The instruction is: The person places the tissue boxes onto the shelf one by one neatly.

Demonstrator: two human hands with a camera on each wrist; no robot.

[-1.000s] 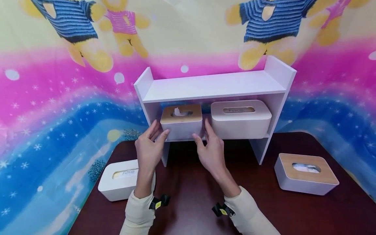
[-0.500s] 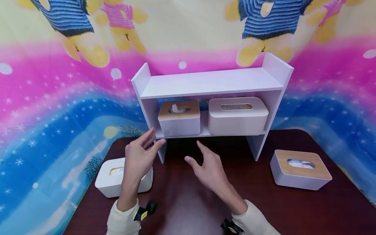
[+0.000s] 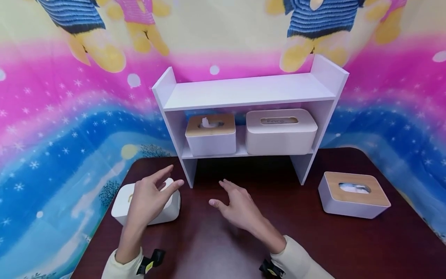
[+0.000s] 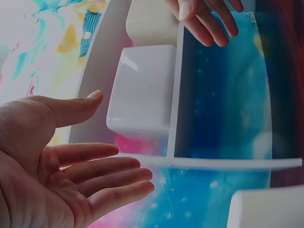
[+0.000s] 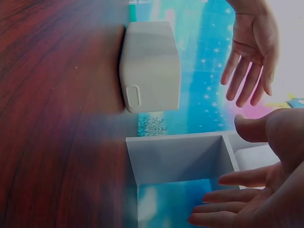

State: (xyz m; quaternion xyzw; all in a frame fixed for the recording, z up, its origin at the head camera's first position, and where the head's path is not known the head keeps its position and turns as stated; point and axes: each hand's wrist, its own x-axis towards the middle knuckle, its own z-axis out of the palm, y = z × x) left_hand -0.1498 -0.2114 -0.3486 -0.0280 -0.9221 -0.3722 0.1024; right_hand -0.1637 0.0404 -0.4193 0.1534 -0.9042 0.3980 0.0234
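Observation:
My left hand (image 3: 148, 201) hangs in the air in front of a white tissue box (image 3: 170, 209) on the table's left side and partly covers it in the head view. Its fingers are extended, and nothing is in it. My right hand (image 3: 240, 207) is over the middle of the table, fingers outstretched, also holding nothing. On the middle board of a white two-tier shelf (image 3: 249, 91) stand two tissue boxes. The left one (image 3: 211, 144) is white with a wood-toned lid and a tissue poking out; the right one (image 3: 281, 142) is larger and all cream-white.
Another tissue box (image 3: 354, 195) with a wood-toned lid stands at the right of the dark red-brown table (image 3: 223, 248). A printed cloth backdrop (image 3: 87, 155) with snowflakes and bears hangs behind the shelf and along the sides.
Both hands have drawn back from the sides of the smaller tissue box on the shelf, moving down and toward me. The left hand has also shifted left. That box stays on the shelf.

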